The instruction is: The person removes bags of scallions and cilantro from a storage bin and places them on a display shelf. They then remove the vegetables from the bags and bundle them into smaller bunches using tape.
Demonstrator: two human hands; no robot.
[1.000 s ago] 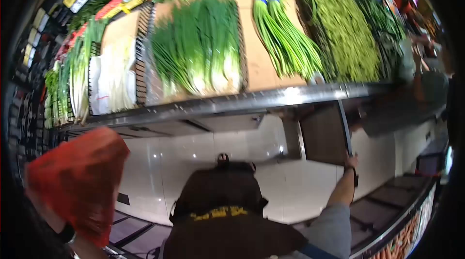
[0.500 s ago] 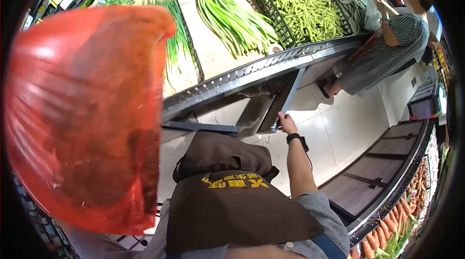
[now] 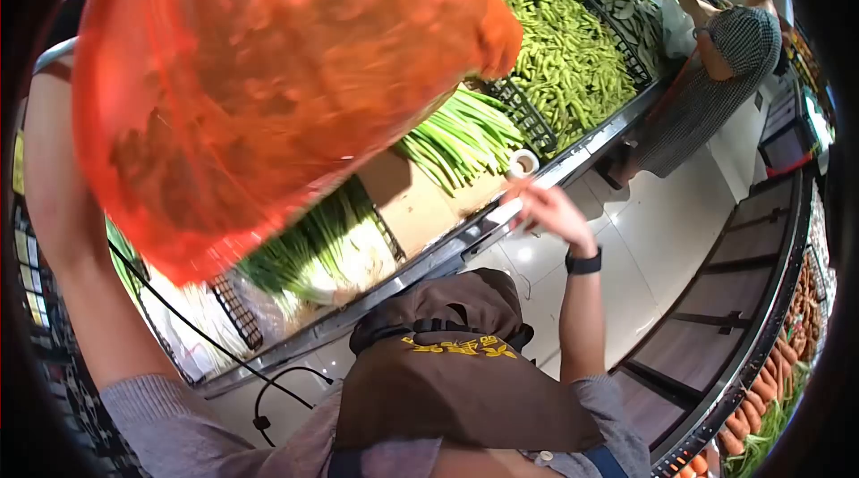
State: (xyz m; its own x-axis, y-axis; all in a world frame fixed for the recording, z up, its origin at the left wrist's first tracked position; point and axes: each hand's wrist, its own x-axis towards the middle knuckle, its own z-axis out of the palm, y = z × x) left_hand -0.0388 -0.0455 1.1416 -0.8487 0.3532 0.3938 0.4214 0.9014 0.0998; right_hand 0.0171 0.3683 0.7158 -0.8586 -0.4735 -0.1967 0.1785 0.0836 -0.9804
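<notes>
A large red, see-through bag (image 3: 295, 76) with brown contents hangs close in front of me, over the vegetable shelf. My left forearm (image 3: 80, 236) reaches up along its left side; the fingers are hidden behind the bag or beyond the view's edge. My right hand (image 3: 553, 212), slightly blurred, is open, its fingers loosely apart at the shelf's front edge (image 3: 483, 223). Just above those fingertips sits a white roll (image 3: 523, 163), like tape. Bundled green stalks (image 3: 470, 143) lie to the left of the roll.
Green pods (image 3: 573, 49) fill a black crate. Leafy greens with white stems (image 3: 322, 250) lie below the bag. A black cable (image 3: 264, 380) hangs at lower left. Another person (image 3: 716, 84) stands at the shelf's far right. Carrots (image 3: 747, 406) lie on the opposite shelf.
The red bag has moved up and right, uncovering my left forearm. My right hand has let go of the grey metal bar under the shelf and risen to the shelf edge.
</notes>
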